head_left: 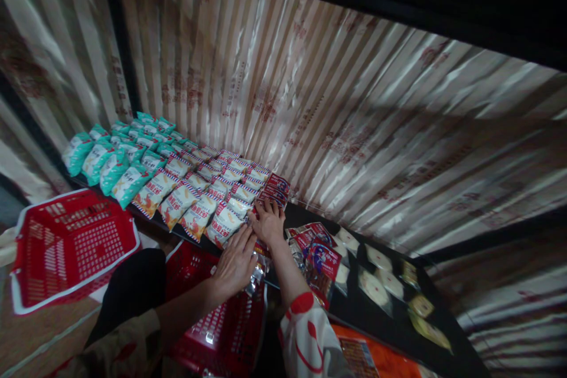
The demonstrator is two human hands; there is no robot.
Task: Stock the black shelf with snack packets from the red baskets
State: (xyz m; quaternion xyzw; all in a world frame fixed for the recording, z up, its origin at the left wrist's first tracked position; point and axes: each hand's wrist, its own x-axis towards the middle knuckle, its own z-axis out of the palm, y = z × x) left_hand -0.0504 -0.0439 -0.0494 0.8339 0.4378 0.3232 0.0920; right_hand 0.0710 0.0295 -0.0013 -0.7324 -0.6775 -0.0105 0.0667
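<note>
Dim store shelf [354, 301], dark-surfaced, backed by a glossy striped backdrop [354, 100]. Right hand [268, 221]: palm down, fingers spread and laid on the red packets [274, 189] that end the standing row. The thumb is hidden, so whether the grip has closed on a packet cannot be told. Left hand [237, 260]: flat, fingers extended and together, grip open. It holds nothing and rests against the front of the white-and-orange packets [199, 201]. The red packets lie directly ahead of the right hand, farther back on the shelf, and the right hand is the nearer of the two. The rows run diagonally from front left to rear right, each packet leaning with its long axis pointing toward the person. Teal packets [115, 159] fill the left end of the shelf. To the right of the forearms lies a loose heap of red packets [319, 254], then flat pale packets [376, 286] spread singly. One red basket [230, 331] sits below the hands; a second basket [66, 245] lies well apart at the left.
</note>
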